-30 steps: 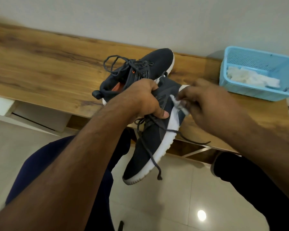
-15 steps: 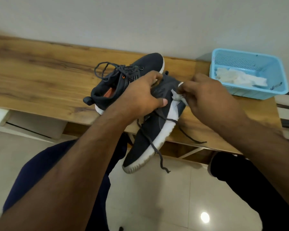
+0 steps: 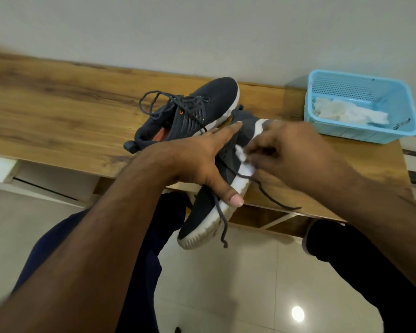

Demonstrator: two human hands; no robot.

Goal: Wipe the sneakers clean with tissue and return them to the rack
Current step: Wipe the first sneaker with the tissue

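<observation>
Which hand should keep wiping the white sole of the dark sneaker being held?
Right. The right hand already pinches the white tissue against the white sole of the dark held sneaker, while the left hand steadies that shoe.

Blue basket (image 3: 392, 131) on the wooden bench top (image 3: 58, 116), by the wall (image 3: 202, 30).

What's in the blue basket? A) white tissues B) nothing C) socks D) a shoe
A: crumpled white tissues lie inside the blue basket on the wooden shelf.
</observation>
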